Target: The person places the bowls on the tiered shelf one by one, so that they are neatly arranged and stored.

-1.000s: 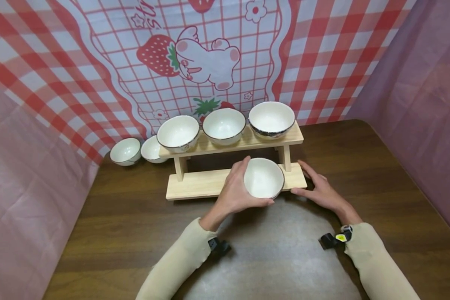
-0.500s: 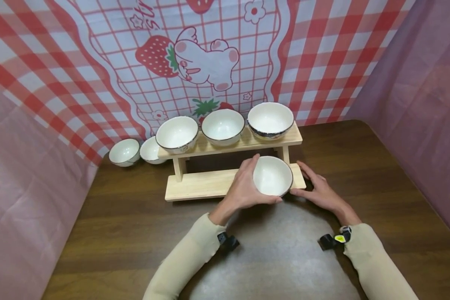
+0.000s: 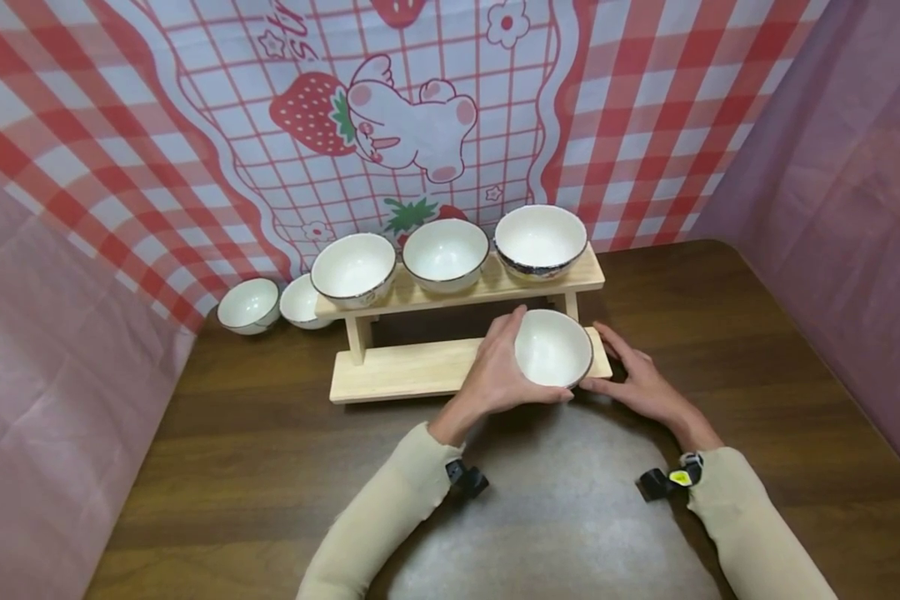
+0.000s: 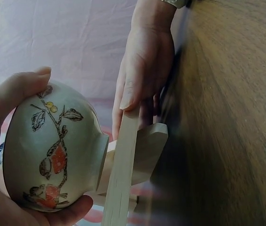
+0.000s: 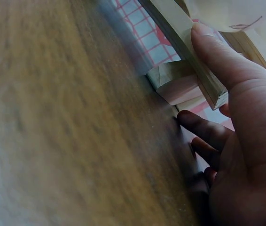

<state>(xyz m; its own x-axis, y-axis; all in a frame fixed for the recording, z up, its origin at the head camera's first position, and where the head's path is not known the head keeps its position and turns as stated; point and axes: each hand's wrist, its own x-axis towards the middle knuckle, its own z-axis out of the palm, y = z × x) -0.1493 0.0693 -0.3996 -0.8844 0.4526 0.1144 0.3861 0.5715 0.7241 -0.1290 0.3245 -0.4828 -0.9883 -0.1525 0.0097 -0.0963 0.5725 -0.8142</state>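
My left hand (image 3: pixel 499 371) grips a white bowl (image 3: pixel 553 348) with a dark rim, thumb at the front and fingers at the left side. Red and brown plant decoration covers the bowl's outside (image 4: pixel 53 150) in the left wrist view. It is upright over the right part of the lower board of a two-tier wooden shelf (image 3: pixel 397 371); its foot is close to the board, and I cannot tell whether they touch. My right hand (image 3: pixel 641 385) holds the lower board's right end, its thumb (image 5: pixel 213 44) against the front edge and the other fingers around the end.
On the upper board stand a left bowl (image 3: pixel 354 267), a middle bowl (image 3: pixel 446 254) and a right bowl (image 3: pixel 542 240). Two smaller bowls, one at the far left (image 3: pixel 249 305) and one partly behind the shelf (image 3: pixel 303 302), sit on the brown table (image 3: pixel 217 467). A checked cloth (image 3: pixel 645 125) hangs behind.
My left hand has carried the bowl rightward along the lower board, toward the right hand, slowing in the last half second. The right hand stays at the board's end.
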